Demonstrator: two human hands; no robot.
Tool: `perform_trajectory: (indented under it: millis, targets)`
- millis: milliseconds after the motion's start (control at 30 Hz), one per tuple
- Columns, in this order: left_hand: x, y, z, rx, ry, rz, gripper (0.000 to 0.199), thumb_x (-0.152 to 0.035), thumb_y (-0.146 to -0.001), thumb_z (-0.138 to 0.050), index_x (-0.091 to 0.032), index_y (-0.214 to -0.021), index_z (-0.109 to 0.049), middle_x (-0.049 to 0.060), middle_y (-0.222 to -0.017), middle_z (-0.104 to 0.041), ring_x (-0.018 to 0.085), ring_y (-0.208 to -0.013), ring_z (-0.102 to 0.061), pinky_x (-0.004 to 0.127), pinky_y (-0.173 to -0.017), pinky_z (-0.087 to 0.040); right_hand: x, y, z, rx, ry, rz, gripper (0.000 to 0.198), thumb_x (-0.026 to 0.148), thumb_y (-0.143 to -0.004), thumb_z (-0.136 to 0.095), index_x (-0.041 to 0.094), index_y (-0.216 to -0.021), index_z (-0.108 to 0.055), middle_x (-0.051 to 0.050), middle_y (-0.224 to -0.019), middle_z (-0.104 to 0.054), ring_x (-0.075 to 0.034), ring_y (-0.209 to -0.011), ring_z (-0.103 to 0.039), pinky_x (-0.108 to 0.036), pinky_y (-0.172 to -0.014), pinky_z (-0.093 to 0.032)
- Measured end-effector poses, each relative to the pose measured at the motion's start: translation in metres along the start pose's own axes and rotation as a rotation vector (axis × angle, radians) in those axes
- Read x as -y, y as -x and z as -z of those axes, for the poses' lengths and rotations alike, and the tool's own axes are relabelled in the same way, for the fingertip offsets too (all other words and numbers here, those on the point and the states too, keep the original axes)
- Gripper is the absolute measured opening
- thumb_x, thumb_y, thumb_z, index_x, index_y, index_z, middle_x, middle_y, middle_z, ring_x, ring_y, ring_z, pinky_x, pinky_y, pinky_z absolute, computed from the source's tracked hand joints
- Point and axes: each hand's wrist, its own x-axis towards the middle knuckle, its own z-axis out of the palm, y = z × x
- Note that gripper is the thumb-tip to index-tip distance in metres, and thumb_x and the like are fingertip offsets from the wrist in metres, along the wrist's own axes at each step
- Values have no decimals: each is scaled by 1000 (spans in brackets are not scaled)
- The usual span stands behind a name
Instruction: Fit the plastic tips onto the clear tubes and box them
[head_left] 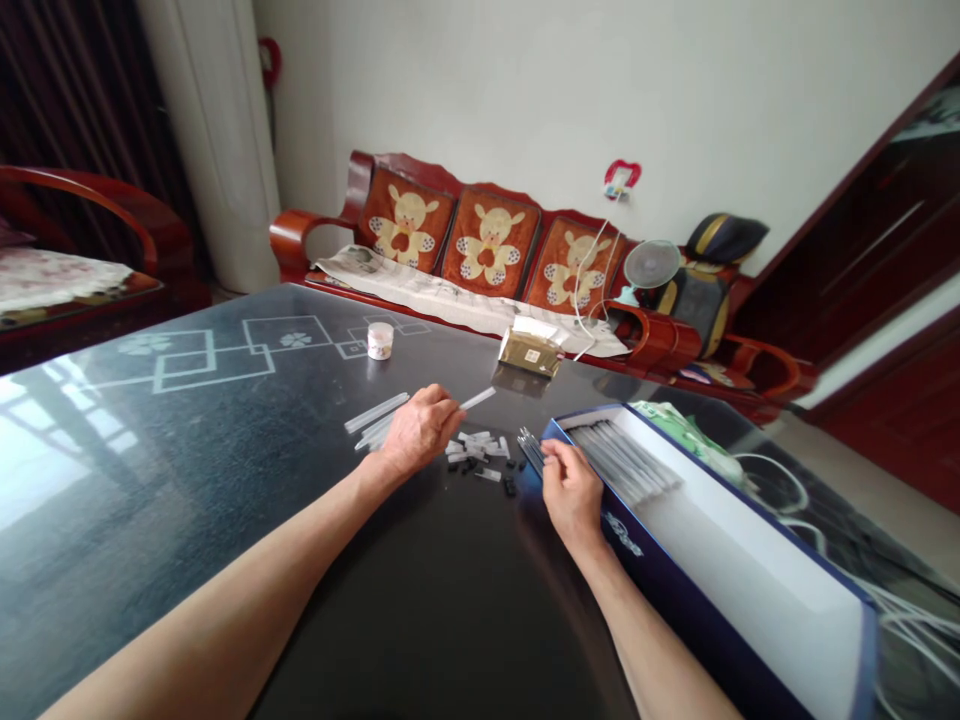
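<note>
My left hand (422, 430) is closed in a pinch around a translucent white pen barrel (478, 398), which points up to the right. Beneath and behind that hand, several more pale barrels (375, 412) lie side by side on the dark table. Near the blue box's left edge, my right hand (570, 492) has its fingers curled in on a few thin dark pen refills (531, 449); the exact grip is partly hidden. Between my hands lie small clear plastic caps (478, 444) and little black plugs (510, 486) in a loose pile.
The long blue box (757, 570), white inside, holds a row of greyish pens (626, 458) at its far end. A small white tub (380, 341) and a tissue box (531, 352) stand farther back. Right of the blue box are a green plastic packet (690, 440) and white cables (919, 625).
</note>
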Motion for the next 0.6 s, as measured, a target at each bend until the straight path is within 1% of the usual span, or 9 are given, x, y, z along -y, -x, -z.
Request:
perform_trajectory:
  millis: [67, 133, 200, 300, 400, 500, 600]
  targets:
    - [1, 1, -8, -12, 69, -41, 28, -29, -95, -39, -18, -102, -65, 7, -95, -61, 14, -82, -60, 23, -77, -48, -2, -1, 3, 139, 153, 56, 26, 13, -86, -42, 18, -99, -64, -9, -99, -67, -20, -93, -63, -33, -87, -50]
    - [2, 3, -16, -11, 113, -68, 32, -23, -94, -38, -17, -118, -57, 7, -91, -61, 15, -80, -60, 24, -76, -49, 0, -1, 5, 296, 321, 81, 26, 12, -86, -43, 18, -101, -64, -10, -99, -66, -21, -93, -62, -33, -85, -49]
    - [1, 6, -22, -7, 129, -95, 37, -19, -93, -37, -14, -127, -50, 8, -91, -62, 16, -81, -60, 27, -77, -50, 5, 0, 6, 395, 461, 73, 24, 13, -87, -45, 18, -99, -65, -11, -95, -65, -22, -90, -61, -32, -82, -48]
    - [-4, 8, -24, 23, 122, -109, 36, -16, -91, -37, -12, -124, -51, 9, -92, -63, 17, -82, -61, 29, -80, -50, 12, 1, 8, 461, 554, 56, 22, 13, -88, -46, 18, -95, -66, -11, -93, -64, -22, -88, -60, -31, -79, -47]
    - [-12, 10, -21, 75, 78, -64, 32, -17, -90, -38, -12, -116, -57, 10, -92, -64, 18, -82, -62, 29, -78, -50, 17, -1, 10, 491, 583, 16, 18, 15, -88, -48, 17, -94, -65, -11, -93, -63, -23, -88, -61, -31, -76, -47]
    - [-20, 10, -19, 115, 51, -6, 30, -28, -94, -40, -16, -111, -61, 9, -96, -67, 19, -86, -64, 29, -77, -51, 20, -6, 12, 527, 609, -55, 15, 17, -88, -52, 16, -94, -65, -12, -93, -63, -22, -82, -63, -30, -71, -46]
    - [-24, 10, -19, 163, 68, -20, 34, -37, -96, -39, -22, -119, -60, 8, -100, -68, 19, -89, -65, 28, -77, -51, 22, -11, 10, 563, 641, -101, 16, 13, -87, -51, 15, -96, -65, -14, -92, -63, -22, -76, -64, -30, -67, -45]
